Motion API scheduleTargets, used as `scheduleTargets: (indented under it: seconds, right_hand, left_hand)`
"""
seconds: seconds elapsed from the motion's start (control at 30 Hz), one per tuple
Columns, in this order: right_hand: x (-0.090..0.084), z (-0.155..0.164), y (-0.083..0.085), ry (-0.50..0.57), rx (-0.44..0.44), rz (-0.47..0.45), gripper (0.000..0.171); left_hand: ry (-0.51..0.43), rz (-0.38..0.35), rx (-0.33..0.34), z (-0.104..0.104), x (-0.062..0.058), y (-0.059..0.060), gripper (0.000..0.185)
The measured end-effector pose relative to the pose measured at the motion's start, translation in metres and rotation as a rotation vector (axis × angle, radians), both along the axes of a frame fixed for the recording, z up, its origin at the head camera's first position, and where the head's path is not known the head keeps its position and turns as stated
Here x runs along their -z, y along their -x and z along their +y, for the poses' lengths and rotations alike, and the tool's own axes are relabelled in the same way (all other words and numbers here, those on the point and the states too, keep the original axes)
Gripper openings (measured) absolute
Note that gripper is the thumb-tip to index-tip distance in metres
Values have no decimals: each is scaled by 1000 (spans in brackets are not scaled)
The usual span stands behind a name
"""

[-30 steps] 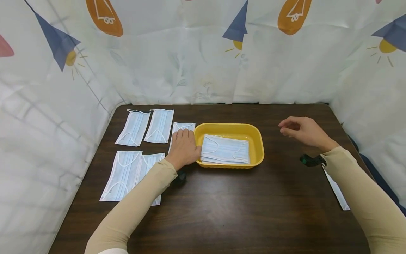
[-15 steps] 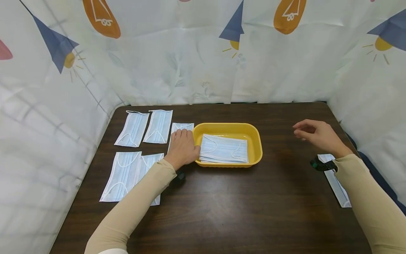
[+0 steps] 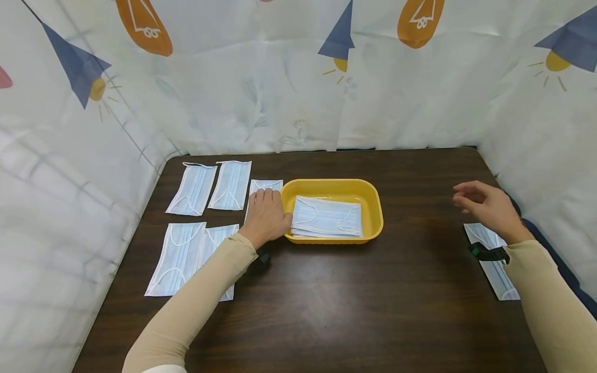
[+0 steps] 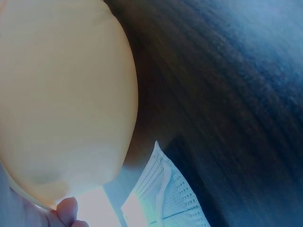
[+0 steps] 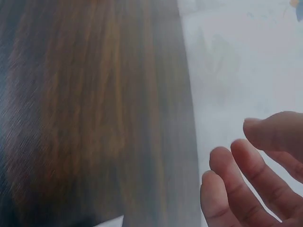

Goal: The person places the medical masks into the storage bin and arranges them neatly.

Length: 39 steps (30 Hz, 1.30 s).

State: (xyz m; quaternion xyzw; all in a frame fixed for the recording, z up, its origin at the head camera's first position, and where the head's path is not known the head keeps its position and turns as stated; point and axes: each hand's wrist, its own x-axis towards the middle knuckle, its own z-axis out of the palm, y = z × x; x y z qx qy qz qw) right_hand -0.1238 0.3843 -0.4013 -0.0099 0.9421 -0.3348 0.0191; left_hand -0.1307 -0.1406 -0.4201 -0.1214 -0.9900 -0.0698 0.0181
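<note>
While our left hand point(image 3: 266, 217) lies flat on a face mask point(image 3: 267, 185) just beside the left wall of the yellow tray point(image 3: 375, 207), its fingers are straight and pressed on the mask, clamped round nothing. That mask sits toward the table's point(image 3: 326, 295) far left corner, its long axis running from the near edge to the far edge, with the short end and one ear loop showing beyond our fingertips. In the left wrist view we see only a thumb tip, the tray's point(image 4: 61, 94) rounded wall and a corner of a mask point(image 4: 165, 189) on the dark wood.

Our right hand point(image 3: 485, 207) hovers above the table near its right edge, fingers loosely curled and apart, holding nothing; the right wrist view shows those fingers point(image 5: 246, 175) bare over the wood. Just behind and under the right wrist lies another mask point(image 3: 489, 259), long axis running roughly near to far along the right edge.

Inside the tray a stack of masks point(image 3: 326, 217) lies with its long axis across, left to right. Four more masks lie by the left edge: two in a far row point(image 3: 214, 187), two in a near row point(image 3: 186, 256), all with long axes pointing near to far, slightly tilted.

We can read no brand, label or writing on any mask or on the tray.
</note>
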Motion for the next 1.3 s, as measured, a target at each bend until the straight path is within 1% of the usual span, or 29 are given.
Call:
scheduleTargets:
  seconds: [0.17, 0.33, 0.4, 0.5, 0.67, 0.93, 1.17, 1.3]
  right_hand:
    - [9, 16, -6, 45, 35, 30, 49]
    - [16, 28, -13, 72, 106, 82, 48]
    - [19, 32, -17, 64, 136, 96, 49]
    - [23, 38, -21, 49, 158, 102, 50]
    - [30, 51, -30, 19, 192, 76, 55]
    - [39, 70, -44, 24, 221, 48, 68]
    - [44, 76, -54, -36, 235, -15, 75]
    - [46, 80, -58, -77, 219, -35, 77]
  left_hand:
    - [-3, 0, 7, 0, 0, 0, 36]
    - [-5, 0, 11, -1, 1, 1, 34]
    - [-5, 0, 12, 0, 1, 2, 35]
    - [-3, -5, 11, 0, 1, 2, 36]
    - [-2, -5, 5, 0, 1, 2, 37]
    - [-3, 15, 9, -1, 1, 2, 37]
    - [-5, 22, 10, -1, 2, 3, 35]
    - [-5, 10, 5, 0, 3, 4, 36]
